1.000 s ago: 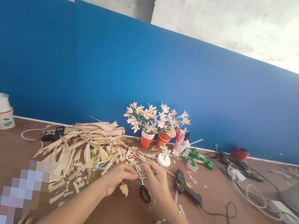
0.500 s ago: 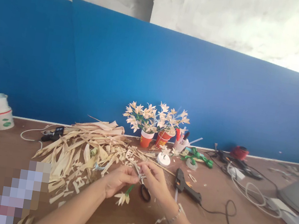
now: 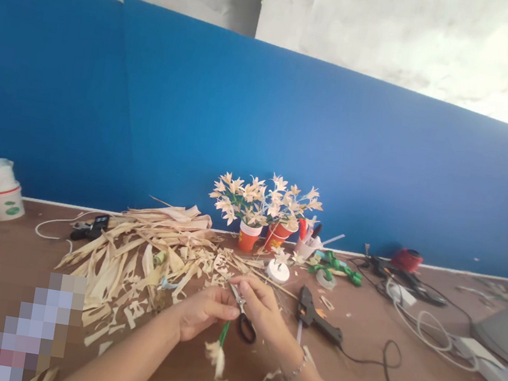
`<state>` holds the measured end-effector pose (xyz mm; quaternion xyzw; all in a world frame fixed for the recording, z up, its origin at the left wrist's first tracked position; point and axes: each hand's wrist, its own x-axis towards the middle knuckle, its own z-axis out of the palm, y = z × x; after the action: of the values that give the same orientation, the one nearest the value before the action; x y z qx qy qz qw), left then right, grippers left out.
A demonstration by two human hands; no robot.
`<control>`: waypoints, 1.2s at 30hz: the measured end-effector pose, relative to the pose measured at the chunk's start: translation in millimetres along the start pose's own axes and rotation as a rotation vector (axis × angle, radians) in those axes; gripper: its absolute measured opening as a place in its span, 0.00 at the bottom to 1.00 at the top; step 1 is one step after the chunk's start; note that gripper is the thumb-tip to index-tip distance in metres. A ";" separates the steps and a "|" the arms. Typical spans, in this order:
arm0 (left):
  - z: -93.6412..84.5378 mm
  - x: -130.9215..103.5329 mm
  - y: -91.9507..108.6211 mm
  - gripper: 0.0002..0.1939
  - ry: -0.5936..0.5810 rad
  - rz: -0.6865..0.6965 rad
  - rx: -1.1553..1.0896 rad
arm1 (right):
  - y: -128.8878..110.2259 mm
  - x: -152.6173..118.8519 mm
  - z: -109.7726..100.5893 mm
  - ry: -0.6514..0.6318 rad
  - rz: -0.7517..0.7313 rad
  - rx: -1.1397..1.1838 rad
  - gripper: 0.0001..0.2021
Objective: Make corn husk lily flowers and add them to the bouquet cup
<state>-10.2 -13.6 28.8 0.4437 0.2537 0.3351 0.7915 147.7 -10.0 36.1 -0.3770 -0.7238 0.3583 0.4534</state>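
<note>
The left hand (image 3: 202, 311) pinches a pale flower (image 3: 216, 360) by its green stem (image 3: 223, 334) over the table (image 3: 175, 379), near and left of the scissors (image 3: 241, 305), apparently to keep it uncrushed, while whether the right hand (image 3: 267, 312) grips anything cannot be told

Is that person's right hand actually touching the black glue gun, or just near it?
Apart: the head view shows a strip of bare brown tabletop between the right hand and the black glue gun.
</note>
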 end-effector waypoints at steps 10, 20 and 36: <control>-1.0 0.3 -2.0 0.06 0.047 0.063 0.144 | -7.1 -2.3 0.7 0.006 -0.036 -0.031 0.15; 0.8 1.7 1.7 0.12 0.175 0.012 0.224 | 12.7 -3.8 4.9 0.201 0.044 0.071 0.13; -5.4 3.3 -7.8 0.11 0.183 0.000 0.225 | 25.4 -1.7 8.3 0.189 0.053 0.111 0.09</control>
<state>-9.4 -11.2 19.1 0.4971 0.3607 0.3438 0.7103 146.1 -1.3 10.8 -0.4024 -0.6467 0.3725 0.5302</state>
